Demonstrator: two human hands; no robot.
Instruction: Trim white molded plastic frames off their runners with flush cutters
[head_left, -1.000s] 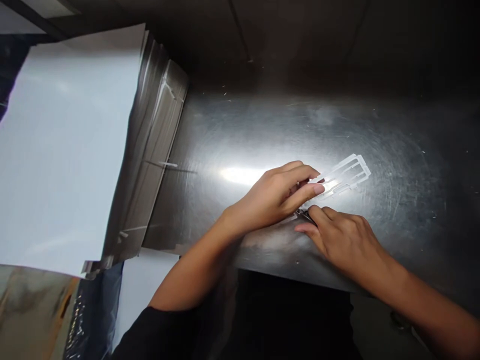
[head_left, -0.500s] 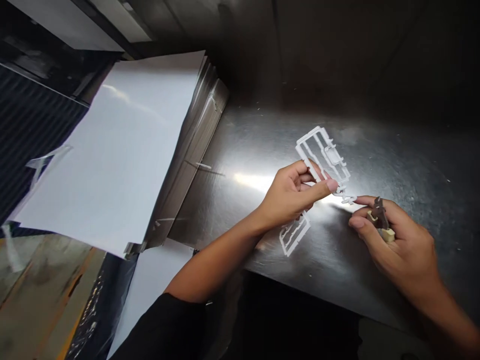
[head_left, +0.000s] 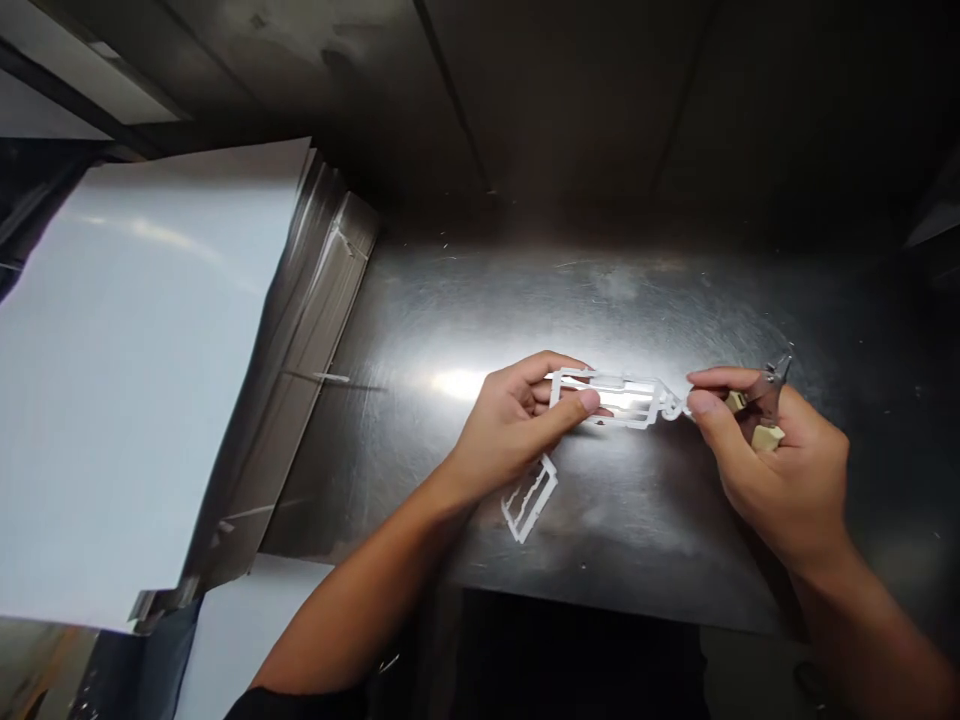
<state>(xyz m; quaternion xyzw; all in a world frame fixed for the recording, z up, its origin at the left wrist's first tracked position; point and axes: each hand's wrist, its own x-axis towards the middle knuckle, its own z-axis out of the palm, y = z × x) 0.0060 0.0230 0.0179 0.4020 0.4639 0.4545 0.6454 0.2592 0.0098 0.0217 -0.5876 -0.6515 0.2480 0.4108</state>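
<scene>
Head view | our left hand (head_left: 510,430) pinches white plastic frame (head_left: 611,397) above steel bench (head_left: 525,300) | our right hand (head_left: 780,460) closes on small cutter (head_left: 765,395) while pinching frame's right tab | step judged: trimming; next calls for steady blade placement at the tab | white sheet stack (head_left: 127,380) at left | no legible writing.

Steel worktop (head_left: 600,290), brushed & scuffed, bright glare patch near centre. Tiny white flecks scattered over it, mostly toward the back. At left edge: stack of flat grey sheets (head_left: 315,310) w/ big white sheet (head_left: 127,370) on top, overhanging the worktop's front-left corner. Thin white sliver (head_left: 330,377) sticks out from stack's side.
</scene>
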